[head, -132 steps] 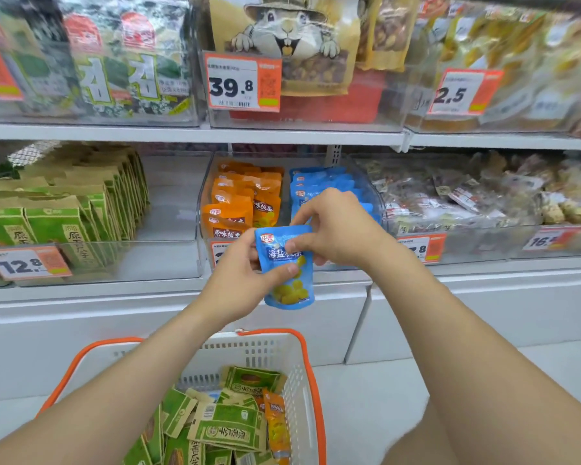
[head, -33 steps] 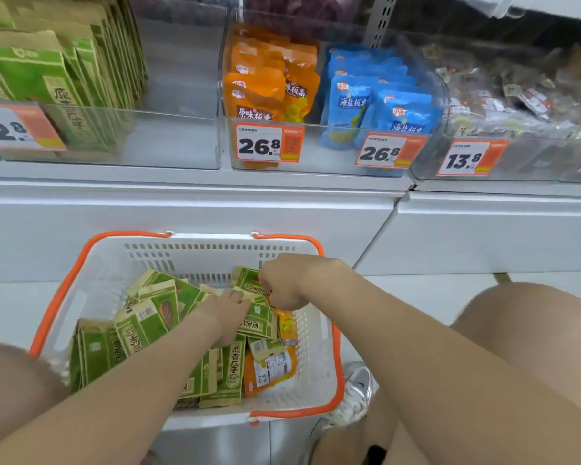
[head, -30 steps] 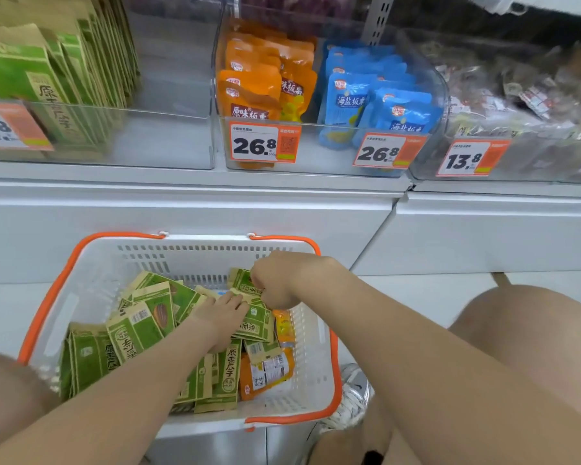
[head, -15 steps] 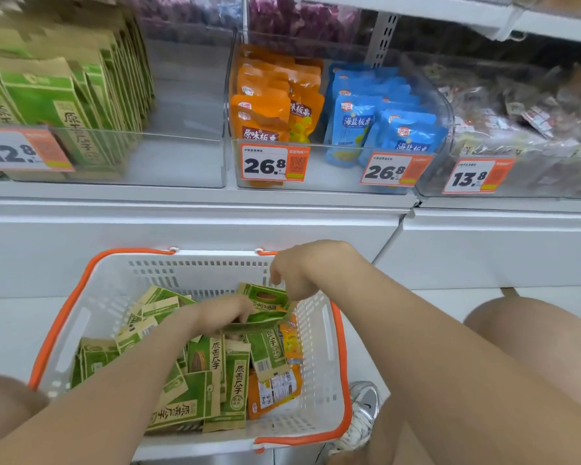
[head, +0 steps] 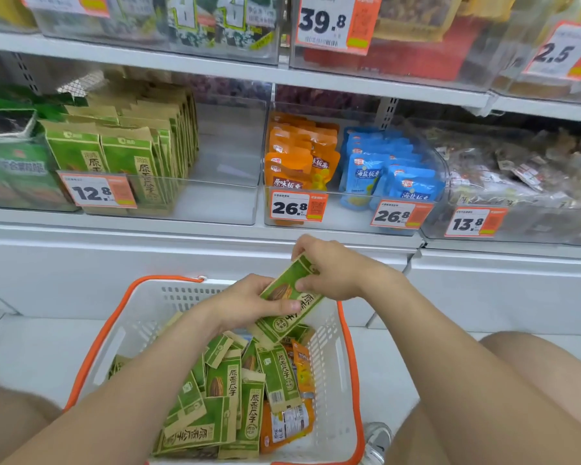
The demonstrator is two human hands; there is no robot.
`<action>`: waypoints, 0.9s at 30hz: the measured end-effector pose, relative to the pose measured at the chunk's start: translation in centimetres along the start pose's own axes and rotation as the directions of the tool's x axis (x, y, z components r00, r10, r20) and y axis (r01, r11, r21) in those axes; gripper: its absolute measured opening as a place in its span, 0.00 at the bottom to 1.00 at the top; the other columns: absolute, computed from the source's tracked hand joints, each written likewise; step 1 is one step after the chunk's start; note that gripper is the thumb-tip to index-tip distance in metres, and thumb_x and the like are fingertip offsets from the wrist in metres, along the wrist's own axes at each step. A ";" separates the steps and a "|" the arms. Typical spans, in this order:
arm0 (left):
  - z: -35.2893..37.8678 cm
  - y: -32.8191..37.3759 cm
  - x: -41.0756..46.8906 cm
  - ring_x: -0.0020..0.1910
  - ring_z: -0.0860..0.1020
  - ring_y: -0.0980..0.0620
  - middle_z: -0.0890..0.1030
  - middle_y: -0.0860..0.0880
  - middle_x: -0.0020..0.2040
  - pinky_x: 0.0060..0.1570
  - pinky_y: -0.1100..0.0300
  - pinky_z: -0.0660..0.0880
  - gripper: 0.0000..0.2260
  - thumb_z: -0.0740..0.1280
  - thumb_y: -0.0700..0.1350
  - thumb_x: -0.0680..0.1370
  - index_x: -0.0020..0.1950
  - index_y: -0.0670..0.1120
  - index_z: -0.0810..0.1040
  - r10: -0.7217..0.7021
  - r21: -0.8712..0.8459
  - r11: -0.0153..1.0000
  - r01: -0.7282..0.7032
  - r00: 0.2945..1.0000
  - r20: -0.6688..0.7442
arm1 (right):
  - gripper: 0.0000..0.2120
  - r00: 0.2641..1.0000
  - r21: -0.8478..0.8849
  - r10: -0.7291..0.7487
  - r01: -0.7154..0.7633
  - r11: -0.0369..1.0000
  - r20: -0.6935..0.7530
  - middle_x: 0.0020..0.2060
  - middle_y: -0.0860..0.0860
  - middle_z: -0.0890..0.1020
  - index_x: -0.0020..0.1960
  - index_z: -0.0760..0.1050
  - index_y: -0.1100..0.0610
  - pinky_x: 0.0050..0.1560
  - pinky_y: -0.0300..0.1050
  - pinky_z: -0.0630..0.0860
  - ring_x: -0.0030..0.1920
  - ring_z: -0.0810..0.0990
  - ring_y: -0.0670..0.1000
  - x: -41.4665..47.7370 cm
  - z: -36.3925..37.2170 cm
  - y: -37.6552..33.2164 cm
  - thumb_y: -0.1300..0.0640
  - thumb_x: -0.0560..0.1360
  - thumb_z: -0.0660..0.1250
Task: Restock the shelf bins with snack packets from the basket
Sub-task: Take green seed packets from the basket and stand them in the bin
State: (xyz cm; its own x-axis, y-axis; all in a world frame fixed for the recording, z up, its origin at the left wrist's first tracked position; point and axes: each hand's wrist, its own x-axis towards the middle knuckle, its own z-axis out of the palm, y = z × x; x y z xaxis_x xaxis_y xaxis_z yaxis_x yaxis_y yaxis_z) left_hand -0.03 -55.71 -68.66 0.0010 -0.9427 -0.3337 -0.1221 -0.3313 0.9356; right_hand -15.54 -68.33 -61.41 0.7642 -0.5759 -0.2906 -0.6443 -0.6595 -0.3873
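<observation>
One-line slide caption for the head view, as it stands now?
Both hands, left and right, hold a green packet above the basket, below the shelf bins.

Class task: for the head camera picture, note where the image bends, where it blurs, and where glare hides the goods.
Head view: wide-angle bending curves the shelf edge; the top seaweed bags and the forearms at the frame's bottom are smeared; sheen on the clear bin front veils its wrapped snacks; the green packet, held by left hand and right hand, is sharp.
</observation>
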 end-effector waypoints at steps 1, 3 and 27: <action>-0.3 0.0 -0.2 0.47 0.86 0.45 0.88 0.40 0.51 0.49 0.52 0.84 0.13 0.76 0.50 0.78 0.56 0.42 0.84 0.009 -0.019 1.000 -0.010 1.000 -0.018 | 0.26 0.999 0.095 -0.015 0.018 0.995 -0.039 0.53 0.50 0.80 0.65 0.67 0.45 0.49 0.52 0.80 0.52 0.81 0.53 -0.2 0.0 -0.2 0.50 0.74 0.77; -0.7 0.1 -0.7 0.50 0.86 0.40 0.86 0.37 0.54 0.54 0.45 0.84 0.16 0.77 0.48 0.76 0.59 0.40 0.84 0.022 -0.147 0.989 -0.031 0.998 -0.058 | 0.30 0.988 0.268 -0.017 0.058 0.962 -0.153 0.52 0.49 0.82 0.67 0.67 0.44 0.50 0.56 0.83 0.51 0.83 0.53 -0.5 -0.6 -0.5 0.50 0.72 0.80; -1.3 4.7 -0.9 0.61 0.83 0.39 0.87 0.43 0.57 0.67 0.33 0.74 0.19 0.68 0.53 0.75 0.64 0.51 0.82 0.135 -0.285 0.919 -0.273 0.896 -0.424 | 0.07 0.968 0.672 0.111 0.073 0.737 -0.226 0.41 0.53 0.89 0.53 0.84 0.57 0.50 0.52 0.86 0.42 0.89 0.52 -1.2 -2.6 -3.7 0.56 0.77 0.76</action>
State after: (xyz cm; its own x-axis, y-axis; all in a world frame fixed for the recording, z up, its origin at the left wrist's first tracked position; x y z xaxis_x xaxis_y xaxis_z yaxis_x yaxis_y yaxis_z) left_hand 0.68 -56.49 -63.88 0.4050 -0.9059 -0.1238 0.1701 -0.0584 0.9837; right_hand -14.16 -66.43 -57.37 0.6611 -0.7397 -0.1259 -0.3975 -0.2030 -0.8949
